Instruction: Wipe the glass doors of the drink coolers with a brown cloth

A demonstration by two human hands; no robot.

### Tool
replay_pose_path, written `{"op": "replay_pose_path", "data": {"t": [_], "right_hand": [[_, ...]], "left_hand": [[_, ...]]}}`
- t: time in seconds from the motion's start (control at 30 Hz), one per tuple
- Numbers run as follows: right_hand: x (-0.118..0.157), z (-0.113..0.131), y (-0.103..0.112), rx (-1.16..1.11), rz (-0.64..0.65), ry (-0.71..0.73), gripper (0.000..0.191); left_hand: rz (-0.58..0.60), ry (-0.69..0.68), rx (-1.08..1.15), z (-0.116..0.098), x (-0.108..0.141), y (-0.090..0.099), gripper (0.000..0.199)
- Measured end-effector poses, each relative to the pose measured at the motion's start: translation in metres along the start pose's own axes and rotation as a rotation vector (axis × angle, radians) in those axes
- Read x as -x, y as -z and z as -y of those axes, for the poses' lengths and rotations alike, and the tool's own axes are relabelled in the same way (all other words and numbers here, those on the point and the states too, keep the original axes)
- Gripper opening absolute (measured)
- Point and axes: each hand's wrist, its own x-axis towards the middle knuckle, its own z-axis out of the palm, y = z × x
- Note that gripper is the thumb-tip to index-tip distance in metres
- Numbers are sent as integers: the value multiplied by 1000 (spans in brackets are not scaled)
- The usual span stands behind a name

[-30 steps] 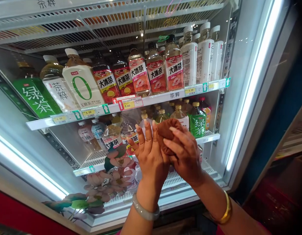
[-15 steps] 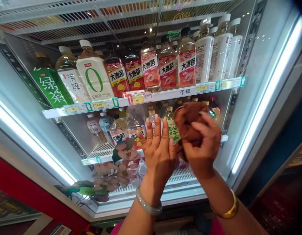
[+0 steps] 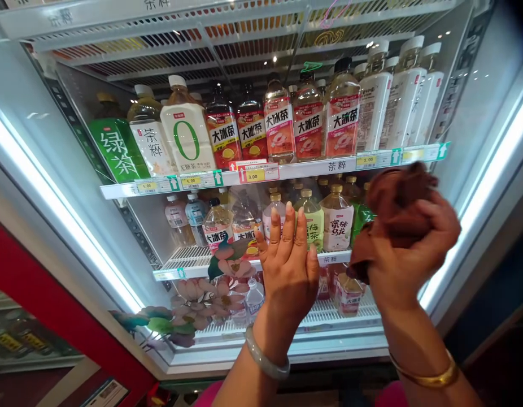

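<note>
The right hand (image 3: 408, 254) is closed around a bunched, dark reddish-brown soft cloth (image 3: 388, 200), whose folds stick out above the fingers and hang down on the grip's left side. A shiny gold-coloured metal bangle (image 3: 431, 376) circles the wrist below the grip. Left of the grip and well apart from it, the left hand (image 3: 289, 271) is spread flat and holds nothing, its back to the viewer and its fingers pointing up; whether its palm touches the clear door glass cannot be told. A smooth pale-grey bracelet (image 3: 265, 359) rings that wrist.

Between the two hands, on the shelf just left of the cloth, stands a clear bottle with a pale-pink label and gold cap (image 3: 338, 223). Lower down between them is a squat bottle with a pink-and-white label (image 3: 349, 293). Directly above the cloth runs a white shelf edge with yellow price tags (image 3: 304, 169); over it stand tall white bottles with white caps (image 3: 408, 104). Up and left of the grip are orange-red labelled tea bottles (image 3: 310, 121). Far left, beyond the open hand, are pale-pink flower pictures with green leaves (image 3: 202, 297)
</note>
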Motion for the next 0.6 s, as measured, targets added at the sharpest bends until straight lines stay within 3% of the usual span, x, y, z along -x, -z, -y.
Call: {"op": "replay_pose_path", "data": {"t": [0.03, 0.17, 0.27, 0.37, 0.43, 0.53, 0.6], "right_hand": [[4, 16, -6, 35, -29, -3, 62], [21, 64, -28, -93, 171, 102, 48], [23, 61, -28, -118, 185, 182, 48], [14, 42, -17, -83, 182, 159, 52], [8, 36, -11, -47, 130, 72, 57], [11, 45, -14, -73, 48, -99, 60], [17, 59, -20, -200, 123, -167, 57]], "left_hand": [[3, -5, 28, 0, 0, 2, 67], [15, -84, 169, -1, 0, 12, 66], [58, -122, 174, -4, -1, 14, 63], [120, -113, 119, -8, -2, 9, 64], [115, -116, 102, -11, -3, 7, 66], [79, -167, 153, -18, -7, 14, 67], [113, -220, 223, -23, -10, 24, 66]]}}
